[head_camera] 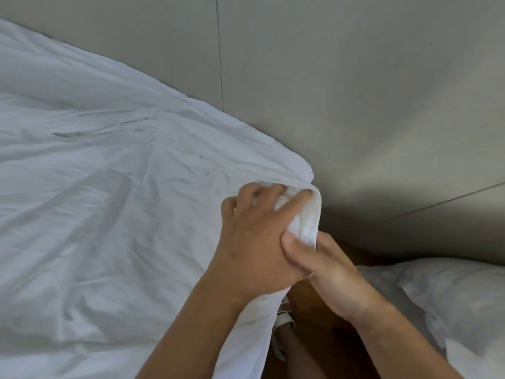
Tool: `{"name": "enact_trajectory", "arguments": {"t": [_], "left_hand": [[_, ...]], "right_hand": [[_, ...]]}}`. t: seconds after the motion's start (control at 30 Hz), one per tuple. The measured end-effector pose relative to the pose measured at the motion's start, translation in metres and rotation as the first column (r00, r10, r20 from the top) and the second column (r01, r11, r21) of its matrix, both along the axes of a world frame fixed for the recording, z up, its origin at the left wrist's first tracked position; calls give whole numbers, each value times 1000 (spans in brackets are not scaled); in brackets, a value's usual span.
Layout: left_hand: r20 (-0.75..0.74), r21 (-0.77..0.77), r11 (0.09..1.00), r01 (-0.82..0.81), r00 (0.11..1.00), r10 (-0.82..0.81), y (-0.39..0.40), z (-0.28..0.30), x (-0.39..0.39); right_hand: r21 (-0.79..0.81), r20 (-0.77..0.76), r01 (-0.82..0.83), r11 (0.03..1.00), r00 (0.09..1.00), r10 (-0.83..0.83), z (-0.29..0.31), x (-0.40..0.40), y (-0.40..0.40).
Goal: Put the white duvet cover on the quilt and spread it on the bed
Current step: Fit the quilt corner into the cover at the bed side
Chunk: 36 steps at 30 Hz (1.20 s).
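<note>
At six o'clock, nearest the camera, a foot in a white sandal stands on a strip of brown wooden floor between the two forearms. At four o'clock a white pillow lies just beside that strip, leaving only a narrow gap of floor.

Just right of center, both hands meet at one corner of the white duvet cover. The left hand lies over the cloth with fingers curled into the bunched corner. The right hand grasps the same corner from below, its thumb pressed on the fabric, touching the left hand.

From the corner the cover spreads wrinkled toward nine and ten o'clock, filling the left half of the view. Its far edge runs diagonally from ten o'clock down to the gripped corner, lying against the grey panelled wall, which fills twelve to three o'clock.
</note>
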<state>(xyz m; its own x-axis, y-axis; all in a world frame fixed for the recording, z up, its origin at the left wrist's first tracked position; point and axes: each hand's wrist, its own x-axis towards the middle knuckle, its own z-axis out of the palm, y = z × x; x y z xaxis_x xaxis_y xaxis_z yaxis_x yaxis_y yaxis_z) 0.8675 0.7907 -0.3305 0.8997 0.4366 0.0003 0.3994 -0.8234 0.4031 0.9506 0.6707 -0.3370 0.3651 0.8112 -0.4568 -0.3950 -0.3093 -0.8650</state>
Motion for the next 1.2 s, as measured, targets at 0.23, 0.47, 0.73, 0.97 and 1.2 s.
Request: {"name": "enact_trajectory", "arguments": {"t": [0.23,0.47,0.73,0.97,1.2], "left_hand": [[216,-467,871,-155,935,282,16,-34,-13],[363,-400,810,-429,737,570,-11,-41,-12],[383,-560,822,-104,847,368,-71,-53,9],[176,-130,892,-432,876,450,-45,-84,22],[46,100,978,-185,982,181,-39,-99,21]], "right_hand": [[16,-384,320,947,877,-290,-14,12,1],[-145,-383,351,925,842,-380,-38,-18,5],[-57,-511,287,956,815,-275,-19,29,-4],[-120,-215,249,961,939,-270,-13,81,21],[-418,53,-52,907,995,81,-14,108,52]]}}
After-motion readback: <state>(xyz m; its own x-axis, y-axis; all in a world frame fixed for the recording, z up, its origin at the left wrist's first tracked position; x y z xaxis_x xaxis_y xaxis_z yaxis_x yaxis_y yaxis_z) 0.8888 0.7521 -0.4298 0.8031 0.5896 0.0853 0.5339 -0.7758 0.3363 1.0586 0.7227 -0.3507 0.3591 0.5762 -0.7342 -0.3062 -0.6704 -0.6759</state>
